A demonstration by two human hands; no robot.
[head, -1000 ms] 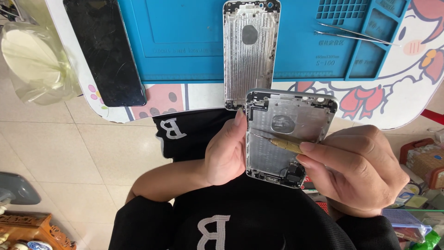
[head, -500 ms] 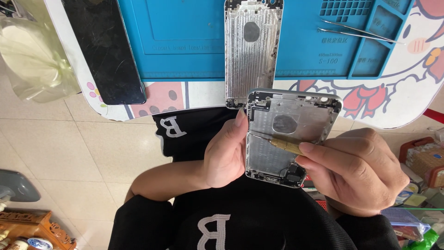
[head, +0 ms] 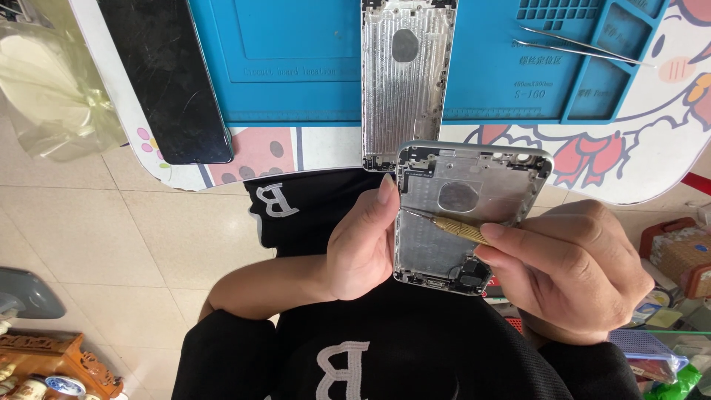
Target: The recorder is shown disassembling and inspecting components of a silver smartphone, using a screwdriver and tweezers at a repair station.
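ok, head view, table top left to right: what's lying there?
Plastic bag → black screen panel → blue mat → silver phone shell → tweezers.

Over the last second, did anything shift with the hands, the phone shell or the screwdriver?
Almost nothing moved. The left hand still steadies the open phone shell by its edge, and the right hand keeps its grip on the brass screwdriver, tip at the shell's left inner side. The second shell, black screen panel and tweezers stay on the table.
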